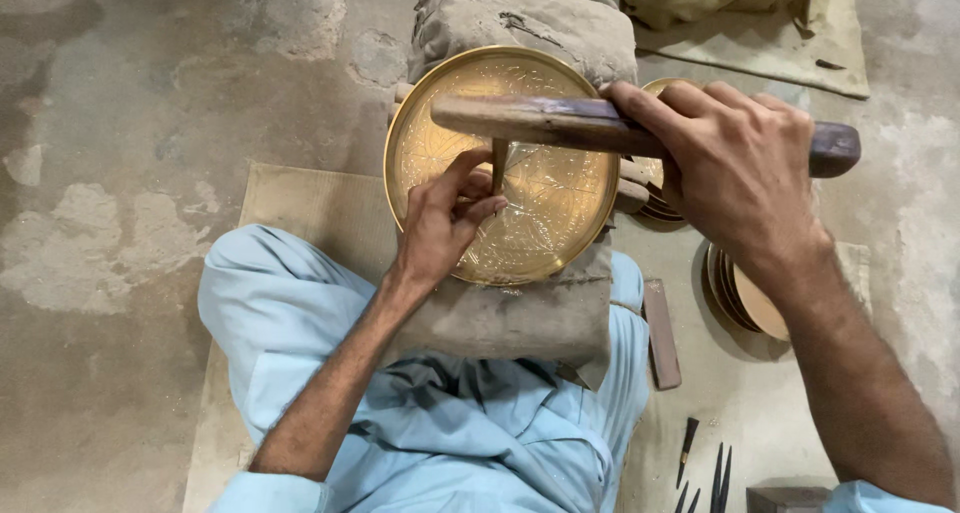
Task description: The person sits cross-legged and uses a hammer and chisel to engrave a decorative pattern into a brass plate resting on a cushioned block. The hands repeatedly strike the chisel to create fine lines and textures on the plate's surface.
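Brass is filling the middle of the frame: a round, shallow golden brass plate [505,163] with fine leaf-like engraving is lying tilted on a grey, dusty padded cloth block [520,318] that is resting across the person's lap, over the pale blue trousers [290,303]. Judging from this, the chasing of the pattern is well under way, since most of the plate's face is already carrying lines; the blow now being set up looks like one more mark near the centre. At the upper right of the frame the right hand [735,163] is wrapping all its fingers tightly around a long dark wooden mallet stick [560,123], which is lying across the plate just above the tool. Below it, at the centre, the left hand [440,223] is pinching a thin dark metal chisel [498,168] between thumb and fingertips, holding it upright with its tip on the plate. The next strike probably calls for a short, square tap, with the chisel kept steady so it is not skidding over the finished lines. Room is tight: the plate's rim is sitting close around the left hand, and a stack of other brass plates [740,298] is standing just right of the block, while spare dark punches [705,468] are lying at the lower right and bare concrete floor [120,173] is opening to the left.
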